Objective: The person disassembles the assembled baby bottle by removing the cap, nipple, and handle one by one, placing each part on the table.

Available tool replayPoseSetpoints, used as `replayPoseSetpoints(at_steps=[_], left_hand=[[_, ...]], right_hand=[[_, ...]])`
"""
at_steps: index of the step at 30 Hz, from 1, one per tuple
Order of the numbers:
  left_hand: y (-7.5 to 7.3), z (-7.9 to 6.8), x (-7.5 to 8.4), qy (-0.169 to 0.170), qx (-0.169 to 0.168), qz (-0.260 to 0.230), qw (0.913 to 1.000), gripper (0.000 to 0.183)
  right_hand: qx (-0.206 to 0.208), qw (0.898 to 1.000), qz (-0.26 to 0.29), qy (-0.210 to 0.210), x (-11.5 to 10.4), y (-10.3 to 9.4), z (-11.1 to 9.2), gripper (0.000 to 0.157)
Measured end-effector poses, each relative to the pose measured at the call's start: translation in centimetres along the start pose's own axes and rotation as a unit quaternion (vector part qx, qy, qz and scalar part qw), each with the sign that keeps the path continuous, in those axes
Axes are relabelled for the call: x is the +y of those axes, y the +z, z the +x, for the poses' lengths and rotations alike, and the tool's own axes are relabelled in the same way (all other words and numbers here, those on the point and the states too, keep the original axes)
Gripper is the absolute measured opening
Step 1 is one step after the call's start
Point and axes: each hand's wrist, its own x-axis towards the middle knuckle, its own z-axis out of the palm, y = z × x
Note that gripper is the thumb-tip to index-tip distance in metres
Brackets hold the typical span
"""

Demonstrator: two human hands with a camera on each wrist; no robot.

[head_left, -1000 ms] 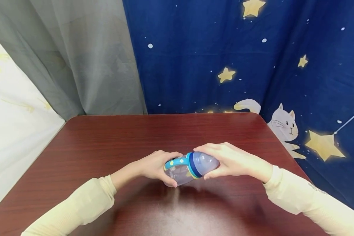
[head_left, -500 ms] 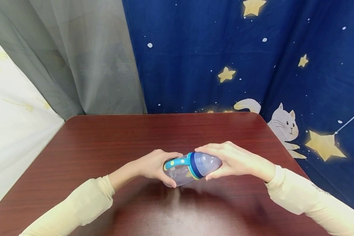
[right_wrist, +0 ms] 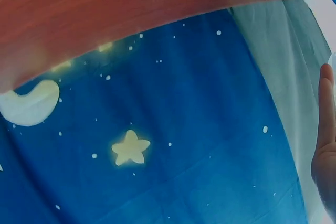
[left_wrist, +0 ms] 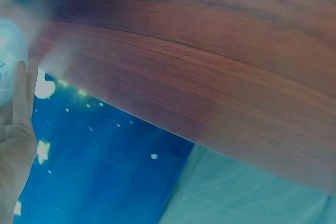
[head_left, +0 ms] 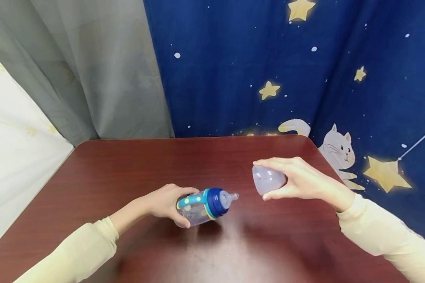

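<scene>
A clear baby bottle (head_left: 196,212) with a dark blue collar, a clear teat and a light blue dotted handle is tilted low over the table, teat toward the right. My left hand (head_left: 166,202) grips it round the base end. Apart from it, to the upper right, my right hand (head_left: 301,181) holds the translucent domed cap (head_left: 267,180) between thumb and fingers, its rim facing the bottle. In the left wrist view only part of the left hand (left_wrist: 18,140) and the bottle (left_wrist: 9,61) show at the left edge. The right hand (right_wrist: 326,129) shows at the right edge of its wrist view.
The dark red wooden table (head_left: 156,161) reaches to a rounded far edge. Behind it hang a grey curtain (head_left: 120,78) and a blue curtain (head_left: 226,78) with stars and a white cat. White cloth (head_left: 17,157) hangs at the left.
The cap has come off the bottle, baring the teat. My right hand has moved right and up with the cap, while my left hand has moved left with the bottle.
</scene>
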Motion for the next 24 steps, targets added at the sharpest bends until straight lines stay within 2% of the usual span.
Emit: replayPoseSetpoints(at_steps=[7,24], left_hand=[[-0.5,0.0,-0.5,-0.009,0.035,0.004,0.9993,0.074],[-0.5,0.0,-0.5,-0.007,0.045,-0.004,0.9990,0.076]], right_hand=[[0.003,0.999,-0.022,0.023,0.4,-0.8,0.1,0.068],[0.004,0.998,-0.034,0.047,0.9,-1.3,-0.2,0.070]])
